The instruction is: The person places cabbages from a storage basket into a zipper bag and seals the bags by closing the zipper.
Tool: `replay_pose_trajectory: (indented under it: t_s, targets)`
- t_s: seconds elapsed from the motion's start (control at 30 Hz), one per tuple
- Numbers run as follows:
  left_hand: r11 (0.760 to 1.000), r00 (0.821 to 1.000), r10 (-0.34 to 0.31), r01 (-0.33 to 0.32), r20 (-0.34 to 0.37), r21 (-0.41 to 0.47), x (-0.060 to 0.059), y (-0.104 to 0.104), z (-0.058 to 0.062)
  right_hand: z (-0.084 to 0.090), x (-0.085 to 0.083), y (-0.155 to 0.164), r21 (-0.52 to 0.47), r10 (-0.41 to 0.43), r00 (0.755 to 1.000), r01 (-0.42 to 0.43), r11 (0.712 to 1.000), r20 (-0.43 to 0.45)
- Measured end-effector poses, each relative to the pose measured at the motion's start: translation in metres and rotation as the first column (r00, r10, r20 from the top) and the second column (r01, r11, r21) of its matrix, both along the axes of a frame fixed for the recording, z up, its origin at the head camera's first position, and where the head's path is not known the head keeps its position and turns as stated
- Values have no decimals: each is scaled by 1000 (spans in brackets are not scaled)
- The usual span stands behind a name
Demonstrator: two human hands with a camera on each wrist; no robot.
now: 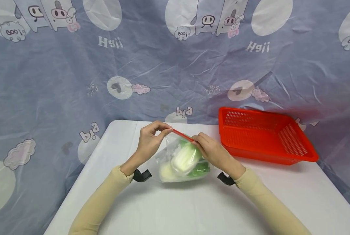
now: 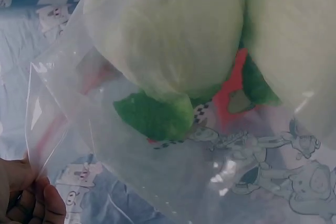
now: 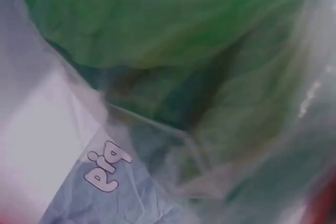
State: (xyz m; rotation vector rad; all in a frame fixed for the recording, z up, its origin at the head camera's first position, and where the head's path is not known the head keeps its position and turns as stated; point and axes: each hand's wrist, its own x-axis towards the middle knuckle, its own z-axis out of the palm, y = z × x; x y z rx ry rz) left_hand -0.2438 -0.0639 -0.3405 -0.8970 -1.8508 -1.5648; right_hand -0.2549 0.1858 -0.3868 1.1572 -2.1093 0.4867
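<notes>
A clear plastic zip bag [image 1: 164, 153] hangs just above the white table in the head view, a red strip [image 1: 182, 134] along its top edge. Pale, green-leaved cabbages [image 1: 186, 160] fill its lower part. My left hand [image 1: 149, 141] pinches the strip's left end between thumb and forefinger. Farther along the strip, my right hand [image 1: 214, 151] grips its right part. In the left wrist view, the left fingers [image 2: 52, 203] hold a corner of the bag, with a green leaf [image 2: 155, 116] showing through the film. Blurred green leaves [image 3: 131, 24] inside the bag fill most of the right wrist view.
To the right of the bag, a red perforated plastic basket [image 1: 260, 152] stands at the table's back right. A white cloth covers the table [image 1: 175, 212]. Behind it hangs a blue-grey printed curtain [image 1: 163, 71].
</notes>
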Motion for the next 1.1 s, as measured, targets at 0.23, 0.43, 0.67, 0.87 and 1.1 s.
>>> replay_pose_trajectory:
  t_s: [0.23, 0.43, 0.67, 0.87, 1.1]
  targets:
    - [999, 999, -49, 49, 8, 15, 0, 2, -7, -6, 5, 8, -18, 21, 999, -21, 1000, -38]
    - [999, 998, -40, 40, -41, -5, 2, 3, -7, -6, 5, 14, -49, 67, 998, -67, 997, -1]
    - [999, 996, -32, 31, -80, -17, -11, 2, -17, -6, 7, 18, -53, 119, 993, -118, 992, 11]
    - [999, 998, -41, 42, -44, 13, -27, -9, -29, -9, 11, 24, -7, 91, 995, -91, 996, 48]
    - [999, 999, -33, 34, -34, 38, -32, -21, -31, -14, 11, 40, 11, 42, 999, -42, 999, -3]
